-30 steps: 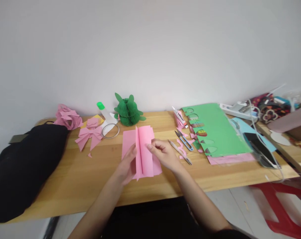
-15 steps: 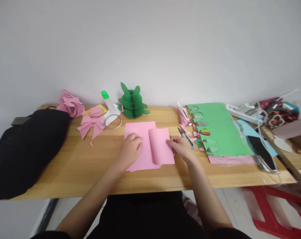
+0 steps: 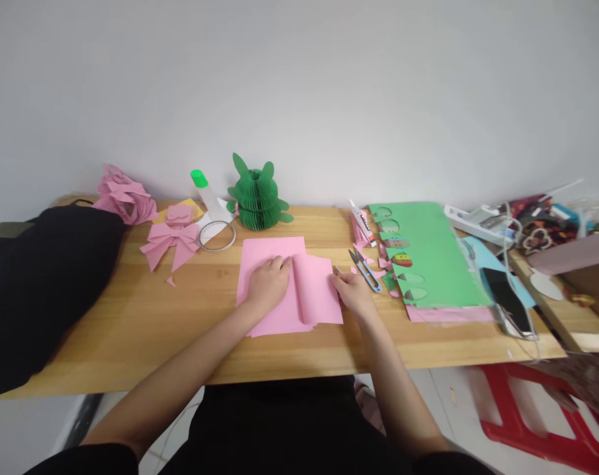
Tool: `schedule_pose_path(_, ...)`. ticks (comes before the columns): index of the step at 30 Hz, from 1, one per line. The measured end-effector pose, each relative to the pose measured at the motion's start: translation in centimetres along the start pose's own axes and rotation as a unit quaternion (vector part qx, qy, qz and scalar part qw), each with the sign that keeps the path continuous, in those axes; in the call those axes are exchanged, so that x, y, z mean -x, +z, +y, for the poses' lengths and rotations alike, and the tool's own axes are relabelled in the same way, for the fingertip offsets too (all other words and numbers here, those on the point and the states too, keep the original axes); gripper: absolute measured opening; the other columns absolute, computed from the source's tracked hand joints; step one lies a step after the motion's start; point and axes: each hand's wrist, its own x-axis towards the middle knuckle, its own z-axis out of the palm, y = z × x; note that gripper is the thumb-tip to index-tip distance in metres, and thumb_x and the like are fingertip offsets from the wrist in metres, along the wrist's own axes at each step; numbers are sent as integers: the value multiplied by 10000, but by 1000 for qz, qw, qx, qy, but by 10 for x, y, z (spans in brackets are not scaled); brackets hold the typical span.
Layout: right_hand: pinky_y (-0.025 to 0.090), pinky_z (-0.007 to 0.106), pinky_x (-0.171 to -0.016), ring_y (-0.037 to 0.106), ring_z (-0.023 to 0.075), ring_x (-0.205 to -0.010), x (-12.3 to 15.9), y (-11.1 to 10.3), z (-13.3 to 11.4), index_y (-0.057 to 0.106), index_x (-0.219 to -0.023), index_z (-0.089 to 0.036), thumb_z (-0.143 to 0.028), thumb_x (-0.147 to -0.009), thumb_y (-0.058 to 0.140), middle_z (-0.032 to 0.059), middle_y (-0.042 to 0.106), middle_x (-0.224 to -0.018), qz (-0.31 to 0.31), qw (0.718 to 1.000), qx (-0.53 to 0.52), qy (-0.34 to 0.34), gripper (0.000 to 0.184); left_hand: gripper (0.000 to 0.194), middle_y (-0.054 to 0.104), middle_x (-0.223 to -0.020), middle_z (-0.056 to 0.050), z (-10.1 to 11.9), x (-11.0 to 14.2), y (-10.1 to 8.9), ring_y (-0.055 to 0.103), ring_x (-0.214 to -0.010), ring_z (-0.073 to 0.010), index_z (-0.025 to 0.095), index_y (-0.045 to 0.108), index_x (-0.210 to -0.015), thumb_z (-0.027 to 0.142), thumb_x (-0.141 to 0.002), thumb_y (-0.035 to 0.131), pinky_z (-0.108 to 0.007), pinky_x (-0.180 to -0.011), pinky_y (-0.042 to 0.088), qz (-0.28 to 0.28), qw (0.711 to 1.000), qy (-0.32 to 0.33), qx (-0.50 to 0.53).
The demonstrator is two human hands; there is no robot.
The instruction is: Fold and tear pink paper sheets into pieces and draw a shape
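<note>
A sheet of pink paper [image 3: 324, 290] is bent over to the right in a soft, rounded fold, on top of other pink sheets [image 3: 252, 264]. My left hand [image 3: 270, 285] rests palm down on the sheets, its fingertips touching the upper end of the fold; the fingers look slightly bent, with nothing gripped. At the right edge of the folded sheet, my right hand [image 3: 353, 292] pinches the paper between thumb and fingers. Just right of that hand lies a pair of thread snips [image 3: 366, 272], blades pointing up and left.
Behind stand a green paper honeycomb figure [image 3: 257, 201] and a glue stick [image 3: 205, 194], beside a ring [image 3: 217, 236] and pink bows [image 3: 173, 244]. A black bag [image 3: 57, 284] lies left. To the right are a glue tube [image 3: 363, 224], green sheets [image 3: 438, 257] and a phone [image 3: 507, 300].
My left hand has shifted over the paper to the fold, its fingers now reaching the fold's upper end. My right hand stays at the sheet's right edge. The view has shifted slightly.
</note>
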Motion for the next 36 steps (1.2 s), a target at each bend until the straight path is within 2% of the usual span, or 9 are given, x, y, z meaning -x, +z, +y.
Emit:
schedule_pose_path(5, 179, 233, -392, 276, 72, -385, 2, 1, 6, 390, -429, -223, -366, -670, 556, -65, 335, -379, 19, 1000, -7, 8, 325, 461, 644, -1025, -143, 0, -1, 1, 604, -962, -245, 122, 547, -1297, 66, -888, 342, -336, -740, 482, 0, 1000, 9, -14)
schedule_pose_path(13, 214, 242, -403, 299, 99, -430, 6, 4, 14, 418, -430, -227, -383, -682, 568, -52, 332, -400, 39, 999, -20, 15, 332, 463, 638, -1059, -138, 1, -1, 0, 577, -1029, -254, 135, 541, -1290, 47, -885, 334, -353, -799, 477, -7, 1000, 14, -15)
schedule_pose_path(24, 231, 248, -423, 299, 103, -446, 11, 3, 20, 413, -457, -231, -425, -722, 544, -45, 359, -417, 41, 999, -7, -4, 353, 471, 638, -1076, -154, 0, -2, 2, 578, -1033, -256, 107, 512, -1317, 40, -889, 328, -352, -802, 468, -17, 999, 20, -24)
schedule_pose_path(29, 209, 252, -440, 283, 98, -450, 13, 0, 17, 394, -441, -227, -447, -733, 544, -45, 341, -411, 43, 999, 23, -8, 395, 470, 638, -1070, -157, 0, -1, 2, 577, -1045, -260, 99, 505, -1328, 49, -896, 327, -350, -798, 469, -15, 999, 22, -30)
schedule_pose_path(36, 205, 265, -471, 293, 103, -474, 15, -6, 5, 449, -411, -209, -404, -700, 560, -40, 341, -399, 53, 997, 51, -12, 365, 466, 641, -1062, -150, 1, -1, 0, 584, -1030, -253, 110, 507, -1333, 56, -903, 337, -339, -777, 475, -19, 999, 16, -39)
